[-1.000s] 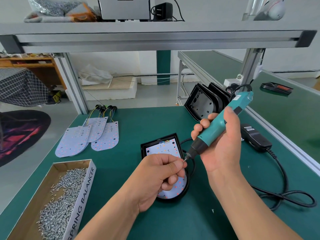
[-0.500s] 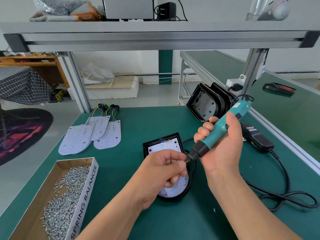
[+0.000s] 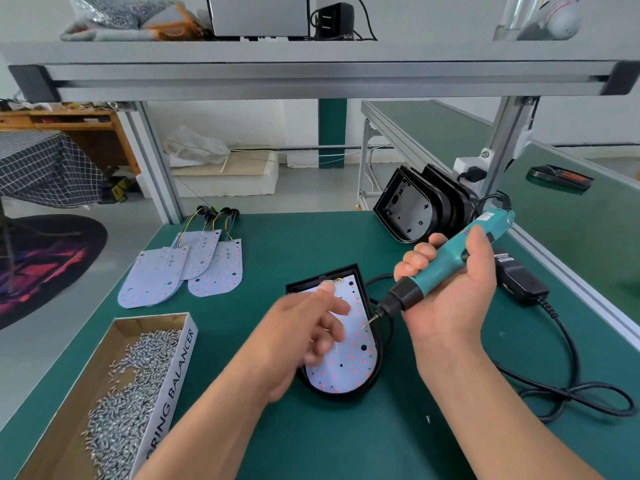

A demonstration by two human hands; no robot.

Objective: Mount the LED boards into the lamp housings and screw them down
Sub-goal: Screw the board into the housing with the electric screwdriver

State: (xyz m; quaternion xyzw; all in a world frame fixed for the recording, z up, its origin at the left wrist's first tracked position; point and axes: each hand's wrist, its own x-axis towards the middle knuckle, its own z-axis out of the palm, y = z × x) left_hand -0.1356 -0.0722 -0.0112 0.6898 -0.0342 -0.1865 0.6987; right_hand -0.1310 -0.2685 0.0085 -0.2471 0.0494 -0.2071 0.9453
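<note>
A black lamp housing (image 3: 346, 393) lies flat on the green table with a white LED board (image 3: 348, 370) seated inside it. My right hand (image 3: 453, 303) grips a teal electric screwdriver (image 3: 446, 261), tilted down to the left. Its bit carries a small screw (image 3: 363, 326) just above the board's right edge. My left hand (image 3: 301, 327) hovers over the board's left half, blurred, with its fingers loosely spread and nothing visible between them. It hides much of the board.
Three spare LED boards (image 3: 180, 268) with wires lie at the back left. A cardboard box (image 3: 176, 375) with several screws stands front left. Empty housings (image 3: 415, 209) lean at the back right. The power adapter (image 3: 519, 278) and looped cable (image 3: 571, 393) lie to the right, and a loose screw (image 3: 428, 418) lies on the table.
My left hand has let go of the screw at the bit tip, opened and drawn left. The screwdriver now carries the screw alone and has lowered toward the board.
</note>
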